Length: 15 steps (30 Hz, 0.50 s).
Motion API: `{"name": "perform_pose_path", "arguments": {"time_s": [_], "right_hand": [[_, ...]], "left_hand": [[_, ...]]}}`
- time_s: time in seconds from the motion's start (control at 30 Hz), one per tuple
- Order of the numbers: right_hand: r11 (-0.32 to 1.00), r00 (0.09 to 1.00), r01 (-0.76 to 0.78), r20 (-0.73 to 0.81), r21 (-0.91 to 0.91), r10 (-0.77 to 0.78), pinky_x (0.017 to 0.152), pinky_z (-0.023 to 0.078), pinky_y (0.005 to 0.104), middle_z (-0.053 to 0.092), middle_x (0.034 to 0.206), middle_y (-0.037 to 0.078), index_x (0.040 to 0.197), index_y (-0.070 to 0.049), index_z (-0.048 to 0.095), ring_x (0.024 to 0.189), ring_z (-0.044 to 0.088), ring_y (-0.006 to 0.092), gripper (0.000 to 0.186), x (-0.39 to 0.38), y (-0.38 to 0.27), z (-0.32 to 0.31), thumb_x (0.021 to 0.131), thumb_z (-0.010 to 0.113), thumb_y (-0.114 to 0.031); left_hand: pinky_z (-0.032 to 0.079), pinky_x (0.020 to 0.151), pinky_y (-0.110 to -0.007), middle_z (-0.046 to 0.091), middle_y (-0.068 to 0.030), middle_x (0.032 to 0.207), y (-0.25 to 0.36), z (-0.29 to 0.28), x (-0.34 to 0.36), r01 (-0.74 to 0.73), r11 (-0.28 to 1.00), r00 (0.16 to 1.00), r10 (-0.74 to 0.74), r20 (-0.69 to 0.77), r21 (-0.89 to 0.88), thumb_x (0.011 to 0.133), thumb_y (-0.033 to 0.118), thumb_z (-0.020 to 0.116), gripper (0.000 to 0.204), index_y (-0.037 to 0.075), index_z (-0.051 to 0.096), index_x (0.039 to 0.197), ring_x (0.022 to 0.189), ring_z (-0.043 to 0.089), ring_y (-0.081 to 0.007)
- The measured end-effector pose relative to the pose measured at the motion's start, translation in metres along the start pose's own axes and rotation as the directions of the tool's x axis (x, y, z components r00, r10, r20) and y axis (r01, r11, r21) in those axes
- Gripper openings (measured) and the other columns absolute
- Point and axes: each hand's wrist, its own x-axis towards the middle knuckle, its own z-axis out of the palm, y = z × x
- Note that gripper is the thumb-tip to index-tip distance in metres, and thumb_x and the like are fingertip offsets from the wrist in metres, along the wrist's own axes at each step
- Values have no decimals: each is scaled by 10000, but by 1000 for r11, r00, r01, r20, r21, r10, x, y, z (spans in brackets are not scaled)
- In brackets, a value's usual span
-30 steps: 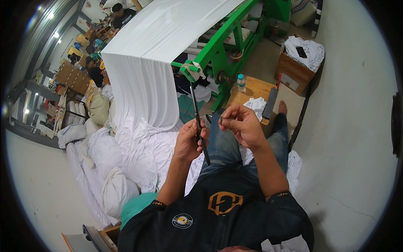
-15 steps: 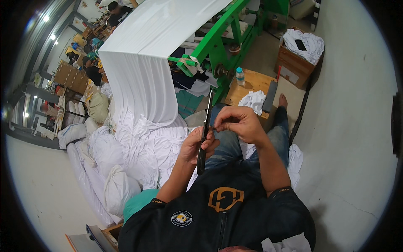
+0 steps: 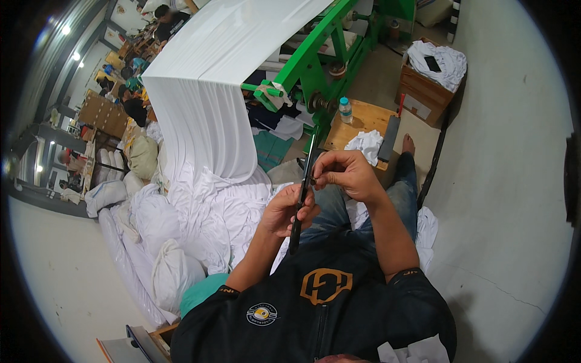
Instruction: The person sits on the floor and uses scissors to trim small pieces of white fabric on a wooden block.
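Both our hands grasp one long black tool: left hand low, right hand pinching its upper part.

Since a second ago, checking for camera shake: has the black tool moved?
Yes. The black tool, in the left hand, now tilts its tip toward the green frame.

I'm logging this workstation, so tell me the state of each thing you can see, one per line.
Left hand: closed around the lower part of the black tool.
Right hand: fingers pinched at the tool's upper part.
Black tool: long and slim, held nearly upright.
White fabric: draped over the green frame, piled in folds below.
Green frame: standing.
Water bottle: upright, capped, on the wooden table.
Wooden table: white cloth lying on it.
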Motion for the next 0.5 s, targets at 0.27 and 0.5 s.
{"name": "perform_pose_path", "arguments": {"time_s": [0.27,0.5], "right_hand": [[978,980,77,-197,194,-38,829,567,291,762,990,84,1119,41,747,885,707,150,187,10,22,14,947,794,-18],[977,932,69,-362,203,10,817,568,289,762,990,99,1166,76,735,848,694,141,216,13,28,26,988,746,-45]], "left_hand": [[473,480,-214,694,-113,871,5,15,9,-120,955,962,180,-207,271,1127,284,568,310,-16,634,1168,603,549,-87],[509,520,-250,733,-156,909,7,26,17,-73,830,834,354,-422,553,1095,222,607,244,-10,660,1149,634,622,-110]]}}
